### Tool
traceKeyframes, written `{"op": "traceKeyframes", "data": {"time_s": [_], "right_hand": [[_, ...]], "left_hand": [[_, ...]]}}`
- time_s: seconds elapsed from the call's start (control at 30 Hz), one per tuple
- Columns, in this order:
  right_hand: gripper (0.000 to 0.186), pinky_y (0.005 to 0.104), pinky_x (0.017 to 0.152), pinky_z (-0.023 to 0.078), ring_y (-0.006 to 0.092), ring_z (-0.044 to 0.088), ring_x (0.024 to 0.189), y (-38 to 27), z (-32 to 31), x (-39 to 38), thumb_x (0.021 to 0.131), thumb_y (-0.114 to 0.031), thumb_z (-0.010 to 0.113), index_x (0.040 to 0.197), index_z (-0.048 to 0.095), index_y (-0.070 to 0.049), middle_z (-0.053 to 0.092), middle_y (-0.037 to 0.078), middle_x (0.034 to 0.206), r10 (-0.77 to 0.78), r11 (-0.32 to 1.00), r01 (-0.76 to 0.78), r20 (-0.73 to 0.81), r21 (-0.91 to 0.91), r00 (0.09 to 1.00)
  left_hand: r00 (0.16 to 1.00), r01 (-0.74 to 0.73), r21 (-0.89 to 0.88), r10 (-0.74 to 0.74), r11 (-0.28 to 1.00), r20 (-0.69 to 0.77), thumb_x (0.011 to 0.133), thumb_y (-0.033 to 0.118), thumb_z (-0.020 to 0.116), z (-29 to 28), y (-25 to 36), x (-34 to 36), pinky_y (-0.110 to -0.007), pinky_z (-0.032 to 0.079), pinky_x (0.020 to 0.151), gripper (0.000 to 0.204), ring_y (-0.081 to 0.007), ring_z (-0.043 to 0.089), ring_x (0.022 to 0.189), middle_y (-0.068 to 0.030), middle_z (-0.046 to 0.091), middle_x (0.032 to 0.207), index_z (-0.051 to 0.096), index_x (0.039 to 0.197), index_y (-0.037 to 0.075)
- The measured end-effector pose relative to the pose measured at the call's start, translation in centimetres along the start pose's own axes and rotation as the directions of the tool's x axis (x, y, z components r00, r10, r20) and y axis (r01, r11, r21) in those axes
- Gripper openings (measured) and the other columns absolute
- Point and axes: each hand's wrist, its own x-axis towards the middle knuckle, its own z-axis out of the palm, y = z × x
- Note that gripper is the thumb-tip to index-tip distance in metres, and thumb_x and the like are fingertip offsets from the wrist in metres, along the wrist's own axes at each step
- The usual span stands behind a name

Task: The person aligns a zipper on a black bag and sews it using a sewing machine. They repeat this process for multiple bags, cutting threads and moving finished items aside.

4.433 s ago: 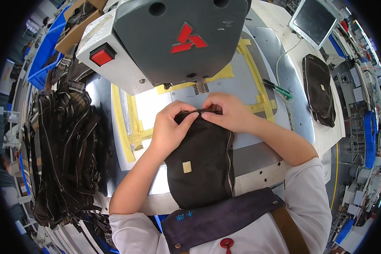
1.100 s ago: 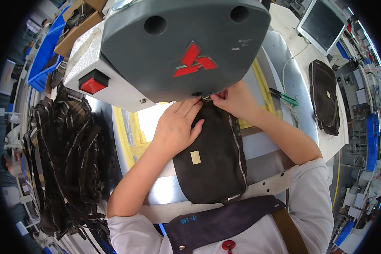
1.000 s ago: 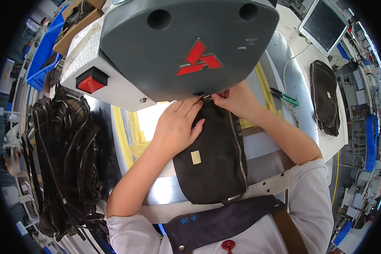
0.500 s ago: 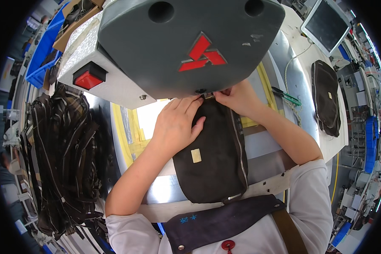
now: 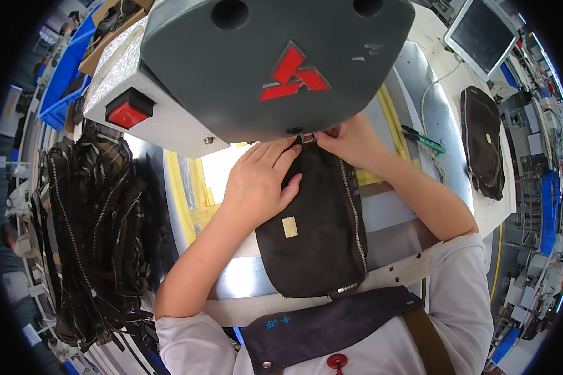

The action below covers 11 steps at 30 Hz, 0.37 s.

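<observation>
A dark brown fabric pouch (image 5: 313, 250) lies lengthwise before me, a metal zipper along its right side and a small yellow tape patch on its face. Resting flat on its upper left part is my left hand (image 5: 261, 178), fingers stretched toward the far end, thumb spread. My right hand (image 5: 349, 145) pinches the pouch's far right corner beside a short piece of metal zipper; its fingertips are partly hidden under the sewing machine's head. That grey machine head (image 5: 231, 81) hangs over the far end and hides the needle area.
A pile of dark zippered pieces (image 5: 94, 231) lies at the left. Another dark pouch (image 5: 481, 144) rests at the right, near green-handled thread snips (image 5: 428, 144). A screen (image 5: 483, 34) stands back right; a blue bin (image 5: 62, 103) sits back left. Yellow tape (image 5: 184, 200) edges the work plate.
The machine head appears slightly farther up and left in the picture. Both hands and the pouch keep nearly the same position and hold.
</observation>
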Motion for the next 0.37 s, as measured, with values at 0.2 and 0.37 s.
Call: {"op": "traceKeyframes", "data": {"time_s": [0.2,0.37], "right_hand": [[0.011,0.0325,0.063,0.051,0.0203,0.061,0.073,-0.9,-0.3,-0.6,0.073,-0.004,0.065,0.082,0.07,-0.008,0.059,0.003,0.081,-0.386,0.806,0.383,0.089,-0.451,0.918],[0.017,0.0335,0.067,0.053,0.0227,0.061,0.089,-1.8,-0.3,-1.2,0.073,-0.011,0.069,0.09,0.07,-0.012,0.061,0.001,0.097,-0.549,0.553,0.498,0.157,-0.669,0.821]], "left_hand": [[0.999,0.005,0.031,-0.004,1.0,-0.037,0.071,0.011,0.071,0.3,0.3,0.0,-0.039,0.048,0.094,0.04,-0.0277,0.06,0.11,-0.0108,0.061,0.12,0.063,0.109,0.002],[0.999,-0.026,0.066,0.028,0.997,-0.024,0.073,0.016,0.071,0.5,0.2,0.0,-0.039,0.044,0.1,0.04,-0.0282,0.058,0.112,-0.0133,0.061,0.119,0.062,0.109,0.002]]}}
